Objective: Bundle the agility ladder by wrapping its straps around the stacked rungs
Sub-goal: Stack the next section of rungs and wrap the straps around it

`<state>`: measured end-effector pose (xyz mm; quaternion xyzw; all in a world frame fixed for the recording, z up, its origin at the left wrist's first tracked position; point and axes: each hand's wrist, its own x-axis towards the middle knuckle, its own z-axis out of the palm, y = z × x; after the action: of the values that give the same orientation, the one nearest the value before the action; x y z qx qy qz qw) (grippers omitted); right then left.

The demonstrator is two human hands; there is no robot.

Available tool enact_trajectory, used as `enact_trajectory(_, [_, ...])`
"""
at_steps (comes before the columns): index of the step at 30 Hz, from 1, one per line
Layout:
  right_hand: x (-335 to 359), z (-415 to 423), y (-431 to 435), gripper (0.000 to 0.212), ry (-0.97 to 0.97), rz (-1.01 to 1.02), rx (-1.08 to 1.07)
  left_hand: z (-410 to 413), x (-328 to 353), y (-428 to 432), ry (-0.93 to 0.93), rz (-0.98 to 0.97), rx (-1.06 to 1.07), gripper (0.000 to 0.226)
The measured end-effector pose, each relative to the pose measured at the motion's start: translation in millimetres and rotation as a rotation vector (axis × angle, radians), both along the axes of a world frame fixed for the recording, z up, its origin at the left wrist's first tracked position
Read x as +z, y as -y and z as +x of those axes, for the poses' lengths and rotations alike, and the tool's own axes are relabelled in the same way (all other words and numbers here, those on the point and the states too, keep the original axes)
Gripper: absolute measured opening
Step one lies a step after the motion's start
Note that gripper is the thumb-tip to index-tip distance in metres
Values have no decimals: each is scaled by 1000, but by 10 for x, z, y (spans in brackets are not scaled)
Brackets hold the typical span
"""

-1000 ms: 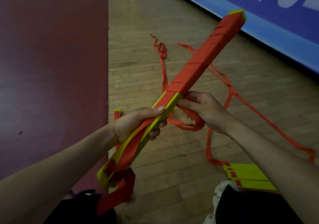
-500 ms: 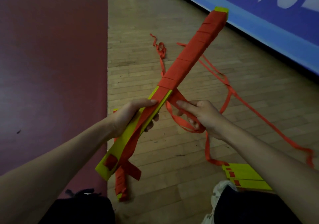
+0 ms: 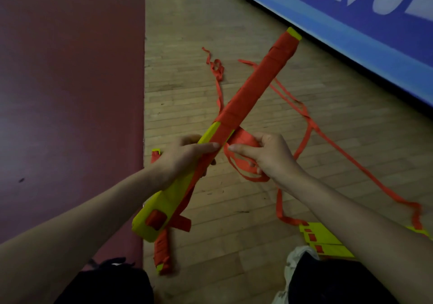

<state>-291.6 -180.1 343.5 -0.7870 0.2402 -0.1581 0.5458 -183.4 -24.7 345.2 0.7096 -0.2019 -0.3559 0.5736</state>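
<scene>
On the wooden floor (image 3: 210, 107) the slack strap (image 3: 311, 130) lies free to feed. Above it the stacked rungs (image 3: 171, 196) sit tilted, far half wrapped red. As anchor, the left hand (image 3: 182, 158) clasps the bare yellow middle; the right hand (image 3: 269, 156) pinches the strap loop just beside it, probably tensioning 1 turn.

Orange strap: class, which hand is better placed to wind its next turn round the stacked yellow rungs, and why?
Right. The right hand pinches the loose orange fabric strap just beside the bundle of stacked yellow plastic rungs, whereas the left hand grips that bundle, steadying it.
</scene>
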Motion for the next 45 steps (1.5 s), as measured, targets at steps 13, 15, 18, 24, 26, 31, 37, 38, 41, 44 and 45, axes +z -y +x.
enact_trajectory(13, [-8, 92, -190, 53, -76, 43, -145, -323, -250, 102, 1303, 587, -65, 39])
enact_trajectory(15, [-33, 73, -169, 52, -43, 155, -169, -316, -255, 101, 1354, 563, -77, 47])
enact_trajectory(18, [-56, 56, -138, 50, -4, 217, -168, -334, -275, 104, 1310, 383, -78, 48])
enact_trajectory(24, [-46, 32, -53, 39, 25, 281, -163, -315, -377, 119, 1267, 192, -103, 53])
enact_trajectory(26, [-44, 57, -38, 32, 97, 362, -178, -255, -298, 140, 1087, 85, -78, 53])
enact_trajectory(31, [75, 68, 52, 26, 249, 458, -65, -53, 101, 28, 140, 124, -223, 65])
enact_trajectory(37, [119, 14, 40, 19, 311, 473, 158, 21, 40, -99, -252, 1, -592, 31])
enact_trajectory(38, [116, 16, 28, 16, 312, 483, 182, 35, 37, -114, -296, -32, -658, 29])
enact_trajectory(41, [98, 22, 5, 19, 301, 497, 204, 55, 25, -125, -434, -101, -651, 27])
enact_trajectory(44, [134, 4, 67, 26, 209, 446, 232, 53, 24, -132, -295, -93, -560, 22])
enact_trajectory(45, [143, -10, 111, 28, 158, 405, 258, 54, 23, -132, -252, -86, -549, 22])
